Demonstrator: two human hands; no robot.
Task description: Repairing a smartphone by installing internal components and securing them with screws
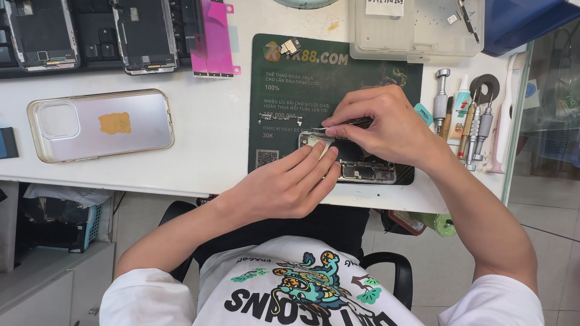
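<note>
The step in hand looks like fine work inside an opened dark phone chassis with exposed circuit boards [362, 166], lying on the dark green rubber mat [284, 90] near the counter's front edge. Its long axis runs parallel to that edge, camera end pointing left. The left hand [284, 187] presses flat fingers on that end; the right hand [386, 121] pinches slim metal tweezers [329, 127]. Next calls for steady, precise tip placement.

screens: two detached phone screens [41, 33] [145, 35] face-down, top left | label: white slip [384, 7] on clear box, top | sticker: orange patch [115, 123] on silver phone back
</note>
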